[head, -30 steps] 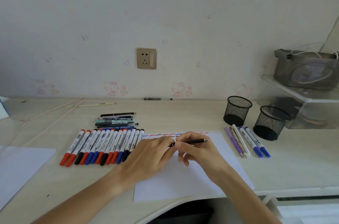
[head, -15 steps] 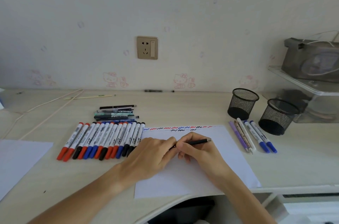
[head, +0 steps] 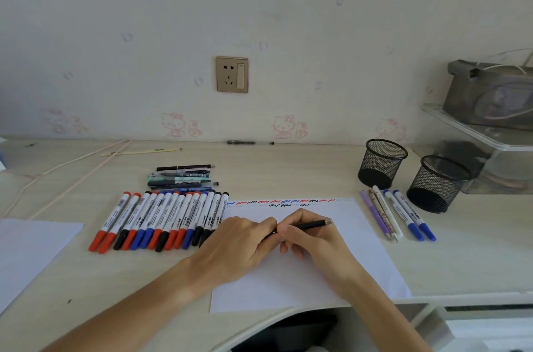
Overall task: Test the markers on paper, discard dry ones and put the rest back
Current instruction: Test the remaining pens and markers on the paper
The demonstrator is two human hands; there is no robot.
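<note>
— What are you holding there?

— A slim black pen [head: 308, 225] with a small silvery end. It is lying almost level over the white paper [head: 346, 259], its metal tip pointing toward the mesh cups. My right hand [head: 311, 239] is pinching its barrel between thumb and forefinger, the other fingers curled under. My left hand [head: 239, 245] is closing its fingertips on the pen's other end, right where the two hands are meeting; whether that end is a cap I cannot tell.

— And the paper itself?

— It is lying on the pale wooden desk [head: 288, 173], and my two hands are resting over its middle. Along its far edge two short rows of squiggles [head: 284, 202] are showing in red, blue and black, some fainter than others.

— What is sitting around the paper?

— Just beside its left edge a row of white-barrelled markers [head: 161, 220] is lying side by side, caps in red, blue and black pointing toward me. Beyond that row, farther from the paper, a small pile of dark pens [head: 181, 177] is stacked crosswise. Just off the paper's right edge a handful of pens [head: 395, 213] is lying in a fan: purple, patterned, white, and two with blue caps. Past those, two black mesh cups [head: 382, 163] are standing upright, near each other.
</note>
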